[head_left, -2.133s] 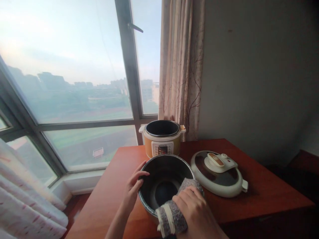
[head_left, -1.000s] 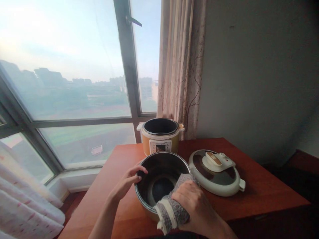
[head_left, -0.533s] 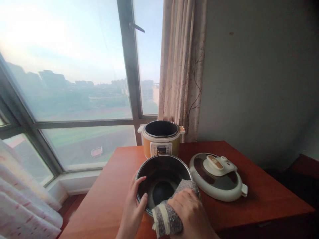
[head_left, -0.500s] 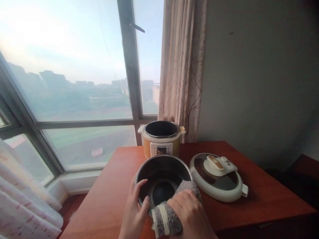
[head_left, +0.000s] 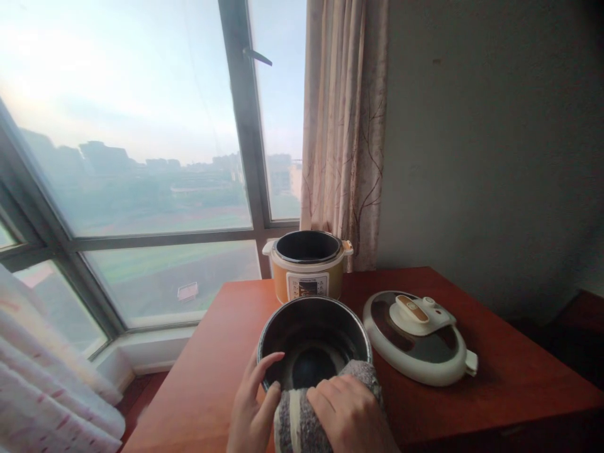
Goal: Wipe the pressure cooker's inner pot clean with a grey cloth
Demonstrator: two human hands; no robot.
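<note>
A dark, round inner pot [head_left: 314, 327] is at the table's near side, its mouth tilted toward me. My left hand [head_left: 257, 399] grips its left rim, with the thumb and a finger over the edge. A grey cloth with pale stripes [head_left: 295, 415] is bunched over the near and right rim. My right hand [head_left: 346, 409] is closed on this cloth and presses it against the rim. Behind the pot stands the tan and white electric pressure cooker [head_left: 278, 280], uncovered, its control panel facing me. The pot's near outer wall is hidden by my hands and the cloth.
To the right, the cooker's white and dark lid [head_left: 422, 371] lies on the reddish-brown table [head_left: 198, 377], handle up. A window [head_left: 155, 126] and a curtain [head_left: 340, 126] are behind, with a grey wall [head_left: 472, 157] at the right.
My right hand and the cloth have slid a little left and toward me along the near rim. My left hand keeps its hold on the pot. The whole view has shifted slightly.
</note>
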